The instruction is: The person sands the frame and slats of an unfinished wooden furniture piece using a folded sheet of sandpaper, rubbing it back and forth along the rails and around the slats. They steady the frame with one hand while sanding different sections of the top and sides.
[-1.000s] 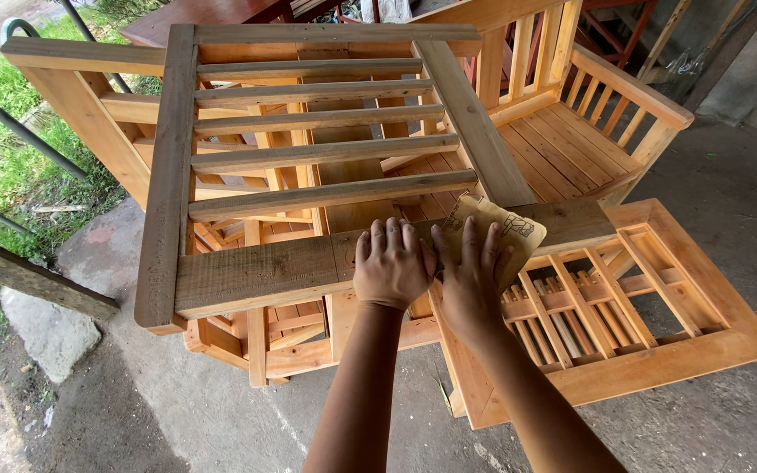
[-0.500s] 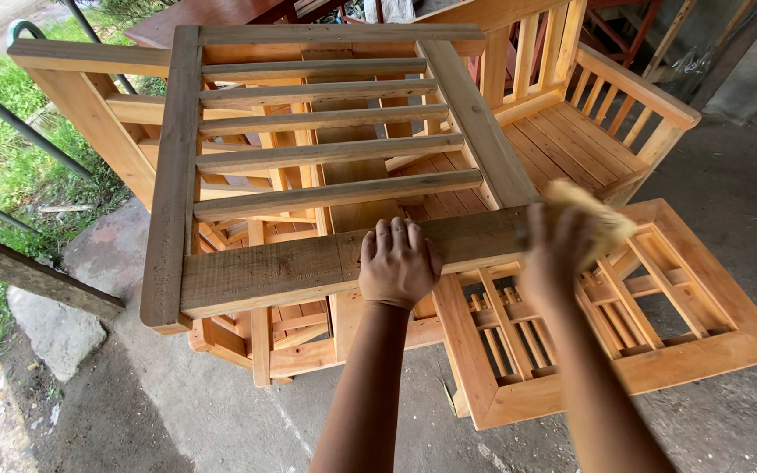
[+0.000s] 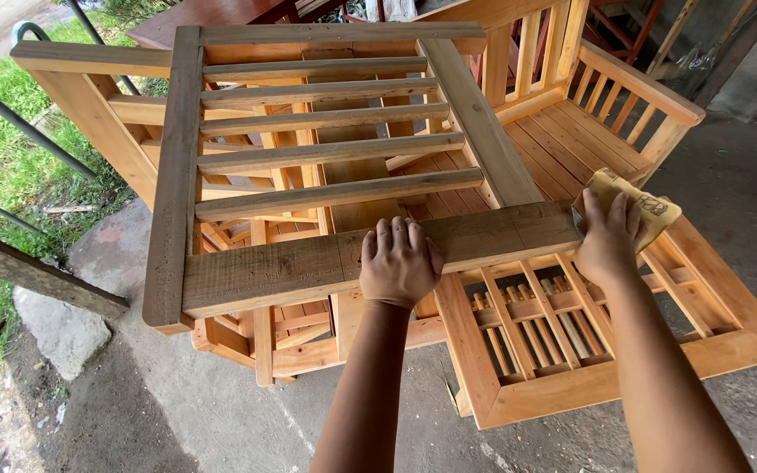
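A slatted wooden frame (image 3: 221,280) lies flat on top of other wooden furniture. My left hand (image 3: 399,260) presses palm down on the frame's near board, fingers together. My right hand (image 3: 608,235) holds a folded yellow-brown sheet of sandpaper (image 3: 650,208) against the right end of that same board.
A wooden bench with a railed back (image 3: 624,96) stands at the right rear. A square wooden lattice panel (image 3: 589,385) leans below the frame on the right. Concrete floor lies below, with grass, metal bars and a stone at the left.
My right hand has slid the sandpaper rightward along the near board, from beside my left hand to the board's right end. My left hand has stayed in place.
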